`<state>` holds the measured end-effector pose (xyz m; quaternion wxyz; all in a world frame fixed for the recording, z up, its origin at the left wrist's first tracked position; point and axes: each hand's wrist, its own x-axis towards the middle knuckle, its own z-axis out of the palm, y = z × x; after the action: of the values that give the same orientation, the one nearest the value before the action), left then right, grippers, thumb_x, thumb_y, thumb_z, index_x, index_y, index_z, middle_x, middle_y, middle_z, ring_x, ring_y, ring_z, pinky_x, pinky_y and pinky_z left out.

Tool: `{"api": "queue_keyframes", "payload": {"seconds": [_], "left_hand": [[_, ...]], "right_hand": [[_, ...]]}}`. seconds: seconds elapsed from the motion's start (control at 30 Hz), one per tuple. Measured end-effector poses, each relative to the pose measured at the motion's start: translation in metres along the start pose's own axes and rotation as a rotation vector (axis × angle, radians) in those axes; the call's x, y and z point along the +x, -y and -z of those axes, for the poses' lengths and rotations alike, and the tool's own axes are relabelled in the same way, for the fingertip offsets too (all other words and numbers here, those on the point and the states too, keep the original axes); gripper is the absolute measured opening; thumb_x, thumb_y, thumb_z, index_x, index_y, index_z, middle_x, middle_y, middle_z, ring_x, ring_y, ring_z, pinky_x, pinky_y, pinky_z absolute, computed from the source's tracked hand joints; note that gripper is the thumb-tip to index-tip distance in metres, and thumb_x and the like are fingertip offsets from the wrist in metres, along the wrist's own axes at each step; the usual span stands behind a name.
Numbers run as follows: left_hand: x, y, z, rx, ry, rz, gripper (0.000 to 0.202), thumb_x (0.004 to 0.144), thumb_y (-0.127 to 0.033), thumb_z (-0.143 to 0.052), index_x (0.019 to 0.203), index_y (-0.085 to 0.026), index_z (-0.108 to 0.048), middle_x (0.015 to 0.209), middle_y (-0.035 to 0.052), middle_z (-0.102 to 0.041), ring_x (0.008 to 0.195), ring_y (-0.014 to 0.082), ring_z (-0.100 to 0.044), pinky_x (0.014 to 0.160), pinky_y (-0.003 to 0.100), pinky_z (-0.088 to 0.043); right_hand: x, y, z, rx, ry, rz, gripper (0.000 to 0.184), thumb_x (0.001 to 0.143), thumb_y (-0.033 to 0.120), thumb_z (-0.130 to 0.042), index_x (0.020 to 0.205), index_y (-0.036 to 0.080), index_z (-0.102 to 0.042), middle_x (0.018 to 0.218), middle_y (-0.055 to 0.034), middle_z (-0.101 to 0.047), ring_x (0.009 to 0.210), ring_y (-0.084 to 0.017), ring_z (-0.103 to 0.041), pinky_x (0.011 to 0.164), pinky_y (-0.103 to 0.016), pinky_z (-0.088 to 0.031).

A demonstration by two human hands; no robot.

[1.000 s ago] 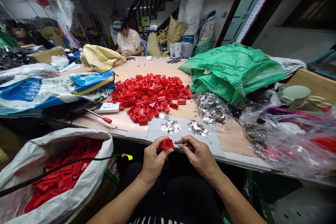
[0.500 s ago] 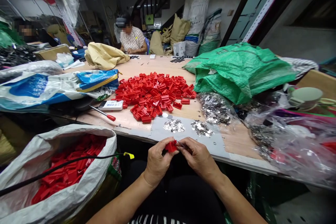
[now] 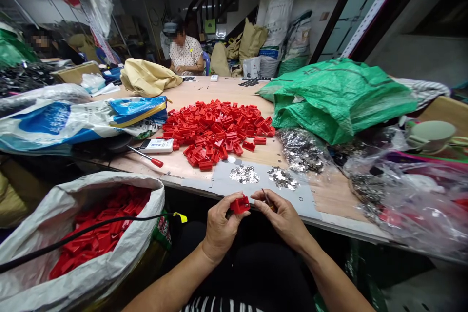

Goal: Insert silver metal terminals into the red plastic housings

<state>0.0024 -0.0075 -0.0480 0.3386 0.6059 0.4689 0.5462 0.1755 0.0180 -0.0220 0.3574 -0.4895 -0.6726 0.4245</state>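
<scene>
My left hand [image 3: 221,224] pinches a small red plastic part [image 3: 240,204] just below the table's front edge. My right hand [image 3: 281,214] is beside it, fingers closed on a thin metal tool or pin [image 3: 265,196] that points up and away from the part. On the table ahead lies a heap of the same red parts [image 3: 215,129]. Two small piles of shiny metal bits [image 3: 244,174] rest on a grey sheet [image 3: 219,183] right in front of my hands.
A white sack with red parts [image 3: 91,234] stands at my left, a black cable [image 3: 84,235] across it. A red-handled screwdriver [image 3: 148,157] and a white device [image 3: 157,145] lie left of the heap. Green sacking [image 3: 329,97] and clear bags of metal bits [image 3: 303,148] fill the right. A person sits at the far end.
My hands came together half a second ago with the tool at the red part; now the right hand has drawn slightly away and the tool tip points upward.
</scene>
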Motion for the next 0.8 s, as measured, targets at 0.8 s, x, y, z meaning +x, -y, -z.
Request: {"api": "queue_keyframes", "payload": {"seconds": [0.8], "left_hand": [[-0.008, 0.004, -0.001, -0.090, 0.116, 0.028, 0.031, 0.076, -0.022, -0.069, 0.106, -0.025, -0.066, 0.107, 0.0049, -0.071, 0.101, 0.0230, -0.066, 0.094, 0.038, -0.049]], "right_hand": [[-0.002, -0.011, -0.011, 0.551, 0.302, -0.268, 0.039, 0.075, 0.050, -0.066, 0.091, 0.022, -0.046, 0.071, 0.0065, -0.044, 0.051, -0.006, -0.030, 0.046, -0.020, -0.021]]}}
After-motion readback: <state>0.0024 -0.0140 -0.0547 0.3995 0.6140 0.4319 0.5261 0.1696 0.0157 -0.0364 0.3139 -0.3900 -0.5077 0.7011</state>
